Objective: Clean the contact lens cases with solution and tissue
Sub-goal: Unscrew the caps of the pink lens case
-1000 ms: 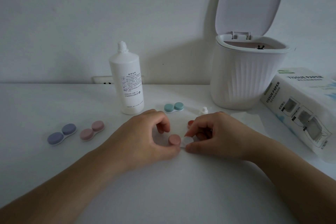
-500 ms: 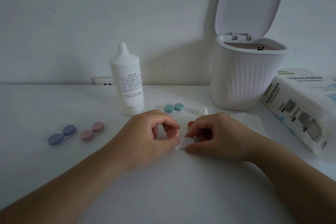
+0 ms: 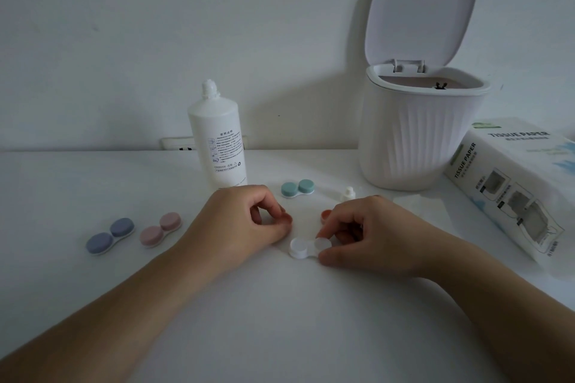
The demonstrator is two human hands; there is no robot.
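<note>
White lens case (image 3: 306,247), right end in right hand (image 3: 370,235) grip

Home tabletop, small lidded bin (image 3: 417,140), tissue pack (image 3: 510,183), wall socket (image 3: 177,144)

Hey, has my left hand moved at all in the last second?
Yes. The left hand has drawn left, away from the white case, which is now uncovered; judged against the solution bottle, it sits more directly below it.

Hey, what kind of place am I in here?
Probably a home desk or dresser top against a wall: a small lidded desktop bin, a tissue paper pack and a wall socket sit at the back of the white table.
</note>
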